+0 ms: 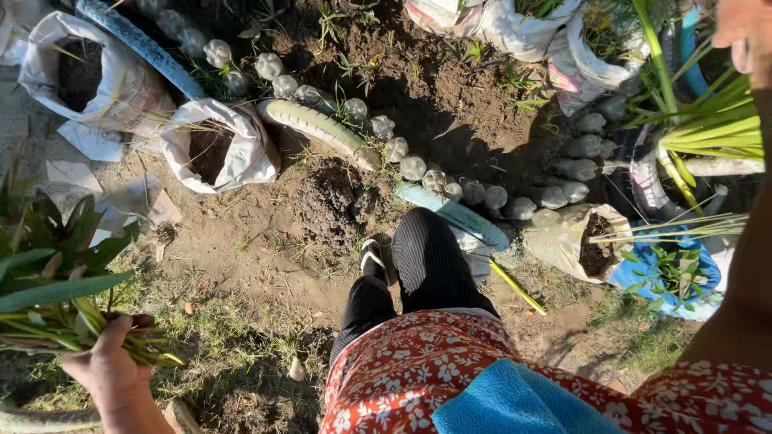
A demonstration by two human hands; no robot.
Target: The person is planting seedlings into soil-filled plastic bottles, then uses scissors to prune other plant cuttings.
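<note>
My left hand at the lower left is closed around the stems of a bunch of long green leafy plants, whose leaves fan out to the left edge. My right hand shows only partly at the top right corner, raised beside tall green blades; whether it holds anything is hidden. Below me are my dark trousers, a sandal and a red flowered garment with a blue cloth.
Bare soil bed edged by a row of upturned bottles and pale pipes. White soil-filled sacks sit at upper left and along the top. A sack and blue bag with a seedling stand right.
</note>
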